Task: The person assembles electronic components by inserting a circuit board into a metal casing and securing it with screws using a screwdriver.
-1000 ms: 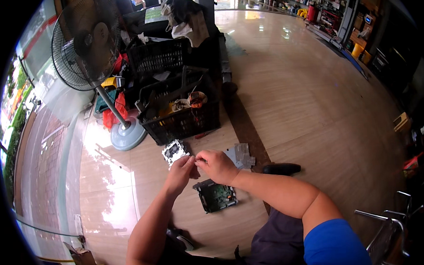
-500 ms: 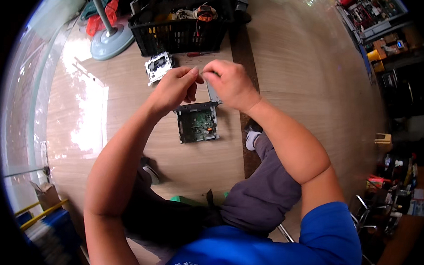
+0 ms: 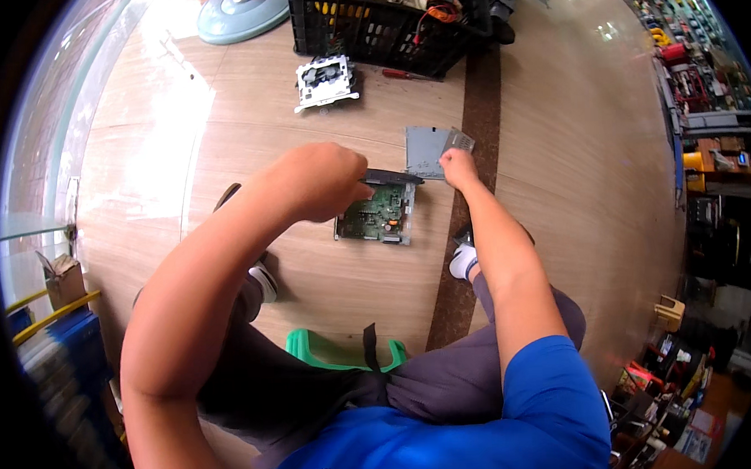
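Note:
An open electronic unit [image 3: 383, 213] with a green circuit board and a dark front panel rests on the floor ahead of me. My left hand [image 3: 327, 182] hovers over its left side, fingers curled; whatever they may hold is hidden. To the right, my right hand [image 3: 458, 165] is closed at the near edge of a perforated metal piece [image 3: 459, 140]. Beside that piece lies a flat grey metal plate [image 3: 425, 151]. I cannot tell whether the right fingers grip the metal or something small. Farther off sits a white metal-framed mechanism [image 3: 325, 84] with dark parts.
A black plastic crate [image 3: 366, 29] of cables and parts stands at the back, a red-handled screwdriver [image 3: 398, 73] by its base. Left of it is a round grey stand base [image 3: 242, 16]. A green stool [image 3: 301, 347] is beneath me. Cluttered shelves [image 3: 695, 61] line the right.
My hands were together above the unit, fingertips pinched. They have since parted: the left came down over the unit, the right moved to the metal pieces. The view has shifted too.

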Tool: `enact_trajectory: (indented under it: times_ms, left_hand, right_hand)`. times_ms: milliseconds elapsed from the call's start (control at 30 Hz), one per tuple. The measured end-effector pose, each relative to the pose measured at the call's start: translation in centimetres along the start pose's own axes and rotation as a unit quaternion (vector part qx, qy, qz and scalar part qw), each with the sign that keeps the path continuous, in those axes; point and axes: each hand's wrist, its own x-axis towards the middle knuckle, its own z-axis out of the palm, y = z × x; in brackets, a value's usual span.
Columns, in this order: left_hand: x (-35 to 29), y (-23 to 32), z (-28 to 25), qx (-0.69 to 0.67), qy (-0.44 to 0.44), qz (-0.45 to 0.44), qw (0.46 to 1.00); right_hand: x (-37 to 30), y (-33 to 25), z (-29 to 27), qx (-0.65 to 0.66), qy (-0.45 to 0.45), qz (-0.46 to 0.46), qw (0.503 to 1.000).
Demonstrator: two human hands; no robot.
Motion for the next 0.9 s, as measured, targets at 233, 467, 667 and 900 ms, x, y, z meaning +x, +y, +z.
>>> enact_trajectory:
  times_ms: [233,467,667,900]
  left_hand:
    - [-1.8,-1.9,0.3,0.011,-0.001,-0.054,0.998]
    - [-1.2,-1.9,0.6,0.025,-0.007,-0.043,0.999]
    - [-1.3,-2.2,0.4,0.046,-0.024,-0.048,0.998]
    - [-3.0,-2.3,0.5,0.048,-0.02,-0.04,0.998]
  right_hand:
    - [2.7,3.1,6.1,-0.033,-0.016,0.041,0.998]
    - [5.4,2.8,8.5,-0.054,-0.004,0.07,0.996]
    - [5.8,3.4,8.7,-0.067,-0.037,0.076,0.994]
    - [4.9,0.9,5.6,-0.041,0.057,0.086,0.994]
